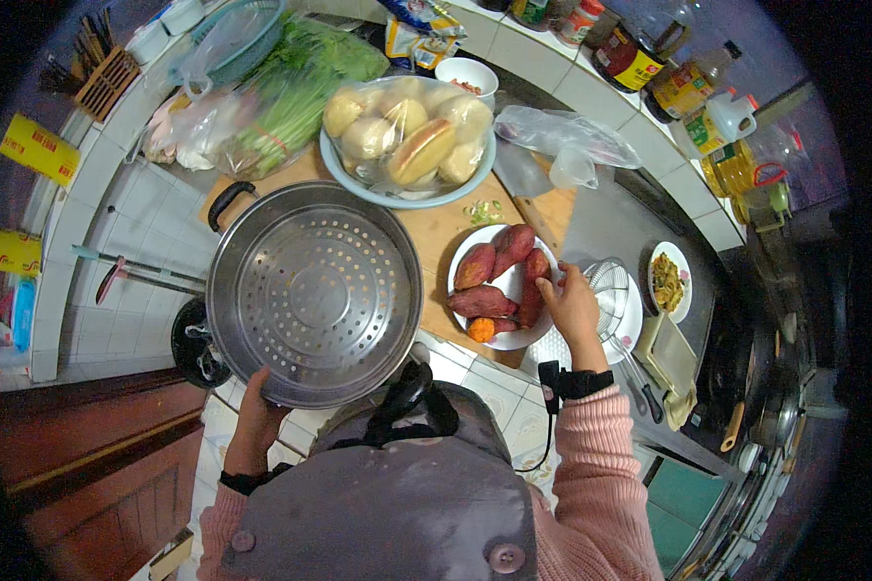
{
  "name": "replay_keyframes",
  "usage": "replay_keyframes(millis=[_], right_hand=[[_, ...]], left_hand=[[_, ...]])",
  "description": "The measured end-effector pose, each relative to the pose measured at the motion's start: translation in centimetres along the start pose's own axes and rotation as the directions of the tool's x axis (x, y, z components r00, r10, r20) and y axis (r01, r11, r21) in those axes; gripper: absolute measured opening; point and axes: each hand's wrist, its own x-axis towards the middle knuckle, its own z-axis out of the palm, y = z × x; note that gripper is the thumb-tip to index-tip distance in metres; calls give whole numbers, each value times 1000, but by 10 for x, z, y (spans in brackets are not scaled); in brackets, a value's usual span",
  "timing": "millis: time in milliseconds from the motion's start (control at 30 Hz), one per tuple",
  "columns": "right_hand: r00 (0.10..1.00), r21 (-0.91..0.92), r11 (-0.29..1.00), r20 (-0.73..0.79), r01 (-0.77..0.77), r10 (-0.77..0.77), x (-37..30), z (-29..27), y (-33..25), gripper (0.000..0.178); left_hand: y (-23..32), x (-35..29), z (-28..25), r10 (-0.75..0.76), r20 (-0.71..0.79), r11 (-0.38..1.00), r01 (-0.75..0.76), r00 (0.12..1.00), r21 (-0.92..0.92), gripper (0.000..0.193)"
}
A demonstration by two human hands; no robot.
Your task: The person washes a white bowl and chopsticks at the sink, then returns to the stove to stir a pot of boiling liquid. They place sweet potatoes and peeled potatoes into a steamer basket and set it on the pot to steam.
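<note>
A round metal steamer with a perforated base is in front of me, tipped toward me, its near edge past the wooden board. My left hand is closed on its near left rim, the fingers partly hidden beneath. On the right, a white plate bears several red-skinned sweet potatoes, one showing a cut orange end. My right hand pinches the plate's right rim, its thumb beside a sweet potato. The lower fingers are hidden.
Behind stands a blue basin of bagged buns, with bagged celery to its left. A cleaver lies on the cutting board. Right of the plate are a wire strainer, a dish of food and the stove.
</note>
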Motion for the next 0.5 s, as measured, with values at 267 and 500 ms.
replay_keyframes(millis=[267, 500], right_hand=[[991, -177, 983, 118, -47, 69, 19, 14, -12, 52], [995, 80, 993, 58, -88, 83, 26, 29, 11, 49]], left_hand=[[-2, -2, 5, 33, -39, 999, -32, 999, 10, 46], [-2, -4, 9, 1, -111, 999, 3, 994, 32, 42]])
